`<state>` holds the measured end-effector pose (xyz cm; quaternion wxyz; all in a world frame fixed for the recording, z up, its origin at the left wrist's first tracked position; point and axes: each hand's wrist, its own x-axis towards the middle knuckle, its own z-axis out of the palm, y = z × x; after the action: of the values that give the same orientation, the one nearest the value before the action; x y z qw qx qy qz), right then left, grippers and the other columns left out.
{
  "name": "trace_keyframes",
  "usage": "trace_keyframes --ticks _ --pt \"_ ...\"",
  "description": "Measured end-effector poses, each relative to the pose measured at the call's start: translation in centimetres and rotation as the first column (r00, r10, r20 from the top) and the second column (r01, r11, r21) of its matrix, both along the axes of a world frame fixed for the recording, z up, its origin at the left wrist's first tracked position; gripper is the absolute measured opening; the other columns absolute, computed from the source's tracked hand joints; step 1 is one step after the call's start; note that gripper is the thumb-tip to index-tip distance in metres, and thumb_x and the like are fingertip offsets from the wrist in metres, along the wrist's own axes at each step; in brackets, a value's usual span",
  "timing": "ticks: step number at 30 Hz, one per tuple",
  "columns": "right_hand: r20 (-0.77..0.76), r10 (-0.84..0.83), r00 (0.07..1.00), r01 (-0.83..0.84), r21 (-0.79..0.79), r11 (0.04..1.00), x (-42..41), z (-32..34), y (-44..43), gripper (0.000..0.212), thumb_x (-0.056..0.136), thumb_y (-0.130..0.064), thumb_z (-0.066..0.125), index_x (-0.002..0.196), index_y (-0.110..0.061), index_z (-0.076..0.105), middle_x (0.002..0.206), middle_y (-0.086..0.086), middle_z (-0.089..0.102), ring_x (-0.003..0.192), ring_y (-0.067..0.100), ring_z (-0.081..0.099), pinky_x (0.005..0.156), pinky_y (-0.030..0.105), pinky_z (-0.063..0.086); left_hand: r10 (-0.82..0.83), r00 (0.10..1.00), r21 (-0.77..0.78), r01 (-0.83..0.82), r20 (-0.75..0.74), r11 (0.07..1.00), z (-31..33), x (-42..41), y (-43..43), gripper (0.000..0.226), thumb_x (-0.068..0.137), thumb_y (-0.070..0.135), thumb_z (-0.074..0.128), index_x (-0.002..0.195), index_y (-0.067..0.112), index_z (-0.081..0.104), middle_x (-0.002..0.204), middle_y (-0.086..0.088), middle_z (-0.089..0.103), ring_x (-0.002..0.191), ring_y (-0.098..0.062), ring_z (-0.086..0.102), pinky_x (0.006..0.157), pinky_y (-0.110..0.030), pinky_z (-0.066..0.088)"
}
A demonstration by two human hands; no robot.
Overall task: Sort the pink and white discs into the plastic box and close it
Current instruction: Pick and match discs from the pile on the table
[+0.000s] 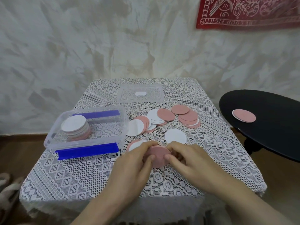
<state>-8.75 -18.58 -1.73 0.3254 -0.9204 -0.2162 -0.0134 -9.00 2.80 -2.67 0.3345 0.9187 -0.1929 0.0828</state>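
Left hand [138, 161] and right hand [186, 158] pinch stacked discs [156, 157] by opposite edges; they seem thin, light, perhaps slippery. Box [87, 127] sits left of grip.

Pink discs [155, 158] — between left hand [135, 163], right hand [188, 157]

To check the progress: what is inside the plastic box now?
Inside the plastic box, at its left end, stands one stack of discs, white face on top, pink edges lower down. The faces under the top disc are covered.
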Motion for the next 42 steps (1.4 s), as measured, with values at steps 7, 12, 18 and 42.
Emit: trace_keyframes --ticks 7,12,18,42 --pt "0.023 0.036 0.999 -0.034 -0.103 0.994 -0.3 -0.3 0.1 0.009 0.102 -0.04 0.051 0.099 -0.032 0.049 0.072 -0.013 0.059 0.068 0.007 0.055 0.063 0.031 0.044 -0.064 0.998 0.052 0.063 0.013 0.997 -0.6 -0.4 -0.5 0.027 0.098 0.04 0.05 0.122 0.047 0.043 0.086 0.028 0.055 0.073 -0.006 0.056 0.059 -0.022 0.036" --pt "0.088 0.016 0.996 -0.008 -0.087 0.996 -0.5 -0.2 0.2 0.011 0.102 -0.039 0.05 0.095 -0.031 0.05 0.073 -0.016 0.055 0.07 0.008 0.054 0.06 0.026 0.039 -0.059 0.997 0.05 0.056 0.05 0.997 -0.3 -0.3 -0.5 0.018 0.098 0.036 0.049 0.113 0.046 0.046 0.075 0.032 0.049 0.067 -0.001 0.05 0.057 -0.017 0.035" --pt "0.022 0.026 0.999 -0.022 -0.152 0.988 -0.5 -0.3 0.5 0.015 0.104 -0.038 0.047 0.091 -0.033 0.04 0.071 -0.016 0.051 0.067 0.004 0.05 0.058 0.022 0.036 -0.072 0.995 0.083 0.067 0.062 0.994 -0.8 -0.1 -0.4 0.017 0.099 0.03 0.054 0.106 0.042 0.045 0.073 0.029 0.046 0.064 -0.004 0.045 0.054 -0.021 0.032" --pt "0.101 -0.015 0.995 0.019 -0.04 0.999 -0.7 -0.8 2.8 0.009 0.106 -0.033 0.046 0.096 -0.033 0.047 0.079 -0.017 0.054 0.073 0.007 0.053 0.06 0.025 0.038 -0.024 1.0 -0.034 0.025 0.019 0.999 -0.4 -0.2 0.5 0.007 0.102 0.031 0.047 0.097 0.036 0.044 0.082 0.015 0.058 0.072 -0.007 0.055 0.062 -0.031 0.044"
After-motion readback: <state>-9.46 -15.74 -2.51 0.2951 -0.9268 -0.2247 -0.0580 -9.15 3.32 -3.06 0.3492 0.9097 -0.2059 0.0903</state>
